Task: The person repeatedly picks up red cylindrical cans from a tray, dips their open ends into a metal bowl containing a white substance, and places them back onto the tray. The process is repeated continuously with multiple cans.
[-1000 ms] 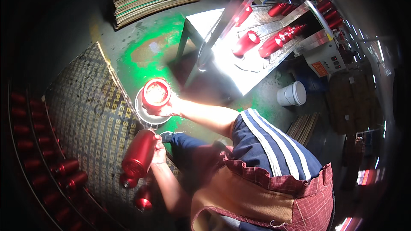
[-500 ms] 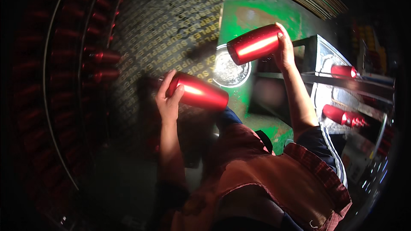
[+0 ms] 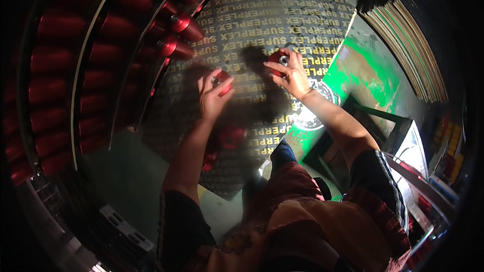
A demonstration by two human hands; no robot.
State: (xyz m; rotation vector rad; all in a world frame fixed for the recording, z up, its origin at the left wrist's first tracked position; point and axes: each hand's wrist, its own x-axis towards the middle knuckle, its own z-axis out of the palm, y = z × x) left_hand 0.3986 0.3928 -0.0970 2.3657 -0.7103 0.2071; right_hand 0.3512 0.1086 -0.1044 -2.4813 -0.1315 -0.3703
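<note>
Both hands are out over a dark printed board (image 3: 282, 25), each closed around a red thread cone held end-on, so the metal-ringed core faces the camera. The left hand (image 3: 212, 102) wraps its fingers about the left cone (image 3: 222, 81); the right hand (image 3: 294, 76) grips the right cone (image 3: 279, 62) from the side, thumb across it. The two cones sit apart, with bare board between the hands.

Up and to the left of the left hand, rows of red cones (image 3: 179, 32) lie on curved racks (the nearest two catch the light). Below the left wrist another red cone (image 3: 231, 137) lies blurred on the board.

As I judge it, the step is carrying a pair of cones toward the racks. The next move likely calls for turning each cone to line its core with a free peg, left cone first.
</note>
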